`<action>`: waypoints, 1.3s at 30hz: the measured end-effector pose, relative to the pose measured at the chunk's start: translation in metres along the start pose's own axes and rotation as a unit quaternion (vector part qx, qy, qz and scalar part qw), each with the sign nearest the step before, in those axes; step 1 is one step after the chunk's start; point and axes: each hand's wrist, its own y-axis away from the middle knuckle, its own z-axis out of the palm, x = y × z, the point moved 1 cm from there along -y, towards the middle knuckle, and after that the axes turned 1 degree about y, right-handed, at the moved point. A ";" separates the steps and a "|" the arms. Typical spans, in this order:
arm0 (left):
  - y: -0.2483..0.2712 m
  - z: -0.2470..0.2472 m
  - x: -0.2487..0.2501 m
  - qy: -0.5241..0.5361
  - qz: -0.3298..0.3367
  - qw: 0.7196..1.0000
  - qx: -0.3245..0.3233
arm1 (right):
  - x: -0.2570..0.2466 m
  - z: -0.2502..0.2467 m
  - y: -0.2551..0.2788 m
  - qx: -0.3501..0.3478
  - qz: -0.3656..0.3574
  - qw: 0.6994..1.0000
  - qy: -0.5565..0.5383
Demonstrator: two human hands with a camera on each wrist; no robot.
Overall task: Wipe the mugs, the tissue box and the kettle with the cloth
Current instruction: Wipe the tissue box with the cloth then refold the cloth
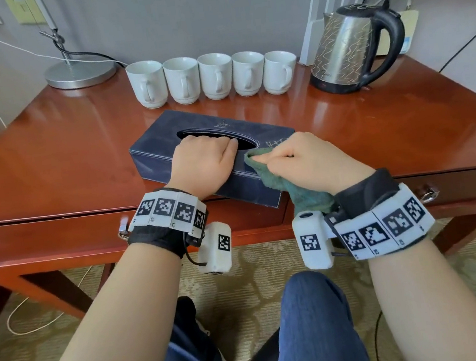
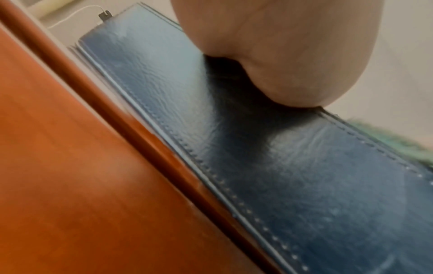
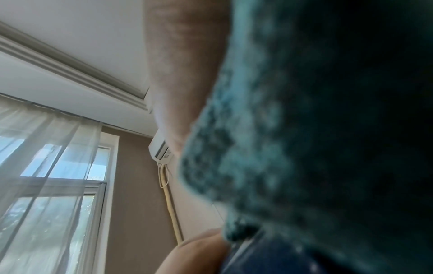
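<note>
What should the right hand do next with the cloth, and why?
Probably slide the cloth along the tissue box top: the right hand holds it at the box's right end, while the left hand steadies the box.

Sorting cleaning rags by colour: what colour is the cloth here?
Teal green cloth, gripped by the right hand; clearest in the head view.

A: From my feed, the tissue box point(image 1: 165, 135) looks like glossy navy leather with pale stitching; the cloth point(image 1: 263, 174) at its 4 o'clock is fuzzy green terry.

B: The table point(image 1: 63, 159) is polished reddish wood; at 12 o'clock glazed white mugs point(image 1: 215, 76), at 1 o'clock a patterned metal kettle point(image 1: 343, 47).
</note>
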 end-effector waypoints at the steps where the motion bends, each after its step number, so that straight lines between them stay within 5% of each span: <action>1: 0.000 0.001 -0.002 -0.001 0.001 1.000 -0.007 | 0.003 -0.002 -0.005 0.005 0.005 1.000 -0.008; 12: -0.001 0.001 0.001 -0.014 -0.010 1.000 -0.014 | 0.009 0.008 0.034 0.036 -0.005 0.999 0.037; 23: -0.001 0.002 0.000 -0.027 -0.020 0.999 -0.023 | 0.027 0.008 0.018 0.078 0.039 0.992 -0.096; 29: 0.000 0.001 -0.001 -0.016 -0.020 1.000 -0.017 | 0.026 0.013 0.029 0.061 -0.019 0.991 -0.119; 34: 0.001 0.002 -0.004 0.000 -0.004 1.000 -0.031 | -0.001 0.001 0.003 -0.031 -0.033 0.998 0.035; 39: 0.001 0.001 -0.004 0.001 0.000 1.000 -0.026 | 0.001 -0.004 -0.020 0.023 -0.013 0.992 0.120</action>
